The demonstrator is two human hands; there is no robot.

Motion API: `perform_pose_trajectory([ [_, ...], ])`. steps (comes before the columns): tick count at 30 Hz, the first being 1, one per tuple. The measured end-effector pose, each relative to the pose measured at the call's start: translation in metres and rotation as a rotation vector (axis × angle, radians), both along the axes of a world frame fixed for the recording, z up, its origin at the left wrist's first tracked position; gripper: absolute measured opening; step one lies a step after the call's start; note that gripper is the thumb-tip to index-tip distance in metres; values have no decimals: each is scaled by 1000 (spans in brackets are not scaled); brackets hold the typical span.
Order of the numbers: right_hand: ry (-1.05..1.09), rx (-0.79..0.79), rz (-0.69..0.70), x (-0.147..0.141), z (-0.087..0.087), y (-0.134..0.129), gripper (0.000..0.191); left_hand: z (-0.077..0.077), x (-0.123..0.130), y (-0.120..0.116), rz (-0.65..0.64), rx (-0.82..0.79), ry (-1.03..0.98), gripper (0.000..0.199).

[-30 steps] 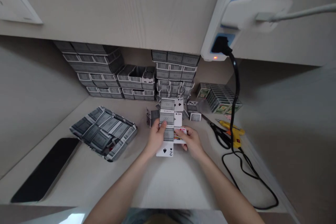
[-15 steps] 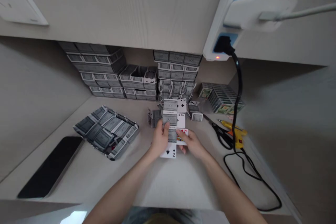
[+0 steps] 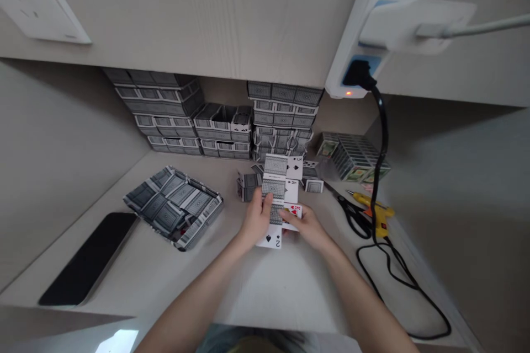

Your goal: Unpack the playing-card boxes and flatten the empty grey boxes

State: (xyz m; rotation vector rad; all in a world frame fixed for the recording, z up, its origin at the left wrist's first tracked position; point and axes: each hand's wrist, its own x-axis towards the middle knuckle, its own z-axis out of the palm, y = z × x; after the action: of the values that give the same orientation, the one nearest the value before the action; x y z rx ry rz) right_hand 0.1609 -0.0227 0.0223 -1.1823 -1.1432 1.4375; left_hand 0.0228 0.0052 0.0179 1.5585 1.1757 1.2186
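Both hands are closed on a joined set of playing cards, held above the desk in the middle. Grey patterned backs run down its left column. Faces of a three of spades, an ace and a king of hearts show on its right, and a two of spades sticks out at the bottom. My left hand grips the left edge with its thumb on top. On the right side, my right hand pinches by the king, its lower fingers partly hidden beneath. Folded cards lie just behind my left hand.
Box-like card structures are stacked at the back, and a card tray lies left by a black phone. On the right are packaged decks, black scissors, a yellow glue gun and a looping black cable.
The whole view has shifted slightly, so things appear a little further right. Both hands keep their hold on the cards, with hardly any change in grip.
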Motion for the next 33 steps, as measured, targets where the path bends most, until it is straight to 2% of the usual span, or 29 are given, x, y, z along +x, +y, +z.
perform_pose_trajectory([
  [3, 95, 7, -68, 3, 1, 2, 37, 13, -4, 0, -13, 51, 99, 25],
  [7, 175, 61, -138, 8, 5, 4, 43, 42, -19, -1, 114, 149, 245, 29],
  [10, 208, 69, -165, 11, 8, 4, 47, 66, -49, -1, 252, 231, 358, 24],
  [12, 223, 66, -157, 10, 10, 4, 48, 75, -79, 1, 348, 199, 486, 24],
  [14, 231, 62, -144, 9, 10, 3, 49, 77, -112, 5, 420, 125, 679, 26],
  [17, 238, 51, -135, 8, 9, 2, 47, 68, -157, 12, 361, -75, 999, 38],
  [19, 237, 52, -135, 8, 8, 2, 44, 60, -174, 14, 330, -190, 1206, 64],
  [21, 236, 60, -134, 8, 7, 3, 43, 53, -180, 15, 290, -270, 1295, 75],
  [23, 242, 64, -133, 7, 6, 3, 42, 50, -177, 15, 285, -273, 1321, 78],
  [26, 246, 46, -110, 6, 6, 2, 41, 53, -170, 17, 362, -173, 1256, 75],
  [30, 268, 13, -62, 6, 8, 0, 39, 65, -171, 19, 492, -147, 976, 38],
  [33, 324, -18, -38, 7, 10, -1, 37, 79, -173, 14, 640, -80, 682, 32],
])
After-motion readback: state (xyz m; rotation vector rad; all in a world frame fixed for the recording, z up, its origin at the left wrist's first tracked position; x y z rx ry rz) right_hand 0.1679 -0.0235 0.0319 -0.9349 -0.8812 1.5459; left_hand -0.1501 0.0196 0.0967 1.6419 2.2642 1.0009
